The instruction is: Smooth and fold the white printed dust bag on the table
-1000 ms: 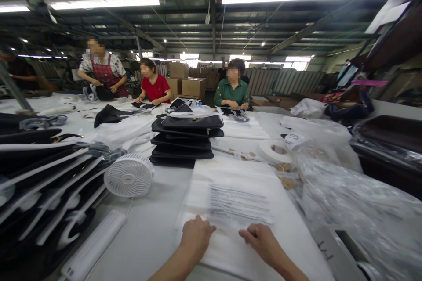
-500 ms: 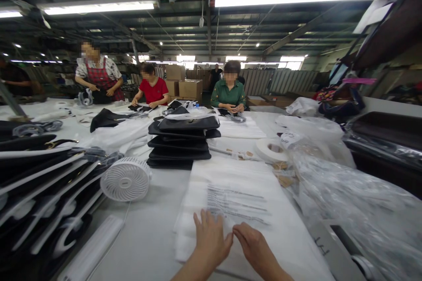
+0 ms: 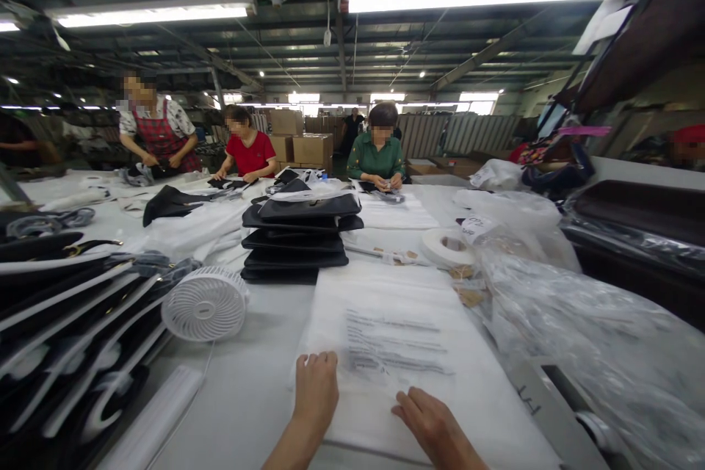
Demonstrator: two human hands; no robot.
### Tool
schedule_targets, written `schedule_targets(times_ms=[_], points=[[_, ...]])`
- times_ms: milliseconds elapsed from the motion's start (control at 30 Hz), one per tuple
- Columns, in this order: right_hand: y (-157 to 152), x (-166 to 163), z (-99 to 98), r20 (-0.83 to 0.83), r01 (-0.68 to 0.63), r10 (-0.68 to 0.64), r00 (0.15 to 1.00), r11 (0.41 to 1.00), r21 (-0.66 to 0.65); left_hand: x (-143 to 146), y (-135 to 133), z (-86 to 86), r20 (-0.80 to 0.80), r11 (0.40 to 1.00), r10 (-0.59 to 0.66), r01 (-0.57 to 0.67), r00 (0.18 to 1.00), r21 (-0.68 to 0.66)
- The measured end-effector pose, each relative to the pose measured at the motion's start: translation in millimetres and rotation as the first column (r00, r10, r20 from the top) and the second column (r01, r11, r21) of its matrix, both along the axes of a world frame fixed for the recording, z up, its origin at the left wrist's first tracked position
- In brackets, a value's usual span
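Note:
In front of me lies a stack of thin white plastic bags (image 3: 396, 290), with dark printed text on the topmost one. My left hand (image 3: 316, 385) is closed at the stack's left edge, its fingers curled down on the top plastic bag. My right hand (image 3: 427, 418) pinches the same bag's film below the print, fingers pressed together. The exact grip of the left fingertips is hidden behind the hand. Just beyond the bags rises a pile of flat black bags (image 3: 297, 242).
A white fan (image 3: 205, 308) stands left of the stack, beside black bags with white-edged straps (image 3: 82, 338). To the right lie a tape roll (image 3: 445, 246), crumpled clear plastic (image 3: 567, 308) and a grey tape dispenser (image 3: 551, 396). Several co-workers (image 3: 377, 150) are across the table.
My left hand has moved left from the print's lower edge to the stack's side, and its spread fingers have curled closed. My right hand has shifted slightly down, still pinching.

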State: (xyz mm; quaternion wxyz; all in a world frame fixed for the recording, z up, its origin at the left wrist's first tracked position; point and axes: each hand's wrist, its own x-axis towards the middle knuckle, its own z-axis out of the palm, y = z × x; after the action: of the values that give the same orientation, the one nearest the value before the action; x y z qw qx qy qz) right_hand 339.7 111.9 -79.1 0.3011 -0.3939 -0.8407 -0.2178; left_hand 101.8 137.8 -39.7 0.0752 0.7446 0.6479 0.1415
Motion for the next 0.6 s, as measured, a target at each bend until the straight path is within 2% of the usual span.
schedule_targets(times_ms=[167, 300, 400, 500, 600], points=[[-6.6, -0.6, 3.6, -0.047, 0.089, -0.087, 0.995, 0.995, 0.047, -2.4, -17.4, 1.5, 0.023, 0.999, -0.017, 0.016, 1.000, 0.037], [-6.9, -12.3, 3.6, -0.065, 0.125, -0.120, 0.991, 0.988, 0.093, 24.9, -30.3, 11.5, 0.003, 0.986, -0.158, 0.157, 0.987, 0.060], [-8.2, -19.4, -2.2, -0.038, 0.143, -0.139, 0.990, 0.981, 0.128, 47.6, -31.7, 13.3, -0.095, 0.972, -0.235, 0.234, 0.967, -0.018], [-11.7, -20.5, -11.7, 0.018, 0.160, -0.164, 0.986, 0.977, 0.144, 56.3, -26.3, 4.5, -0.137, 0.966, -0.257, 0.250, 0.957, -0.062], [-13.5, -11.8, -21.4, 0.057, 0.205, -0.216, 0.975, 0.966, 0.160, 46.3, -16.0, -15.3, -0.179, 0.962, -0.268, 0.255, 0.947, -0.095]])
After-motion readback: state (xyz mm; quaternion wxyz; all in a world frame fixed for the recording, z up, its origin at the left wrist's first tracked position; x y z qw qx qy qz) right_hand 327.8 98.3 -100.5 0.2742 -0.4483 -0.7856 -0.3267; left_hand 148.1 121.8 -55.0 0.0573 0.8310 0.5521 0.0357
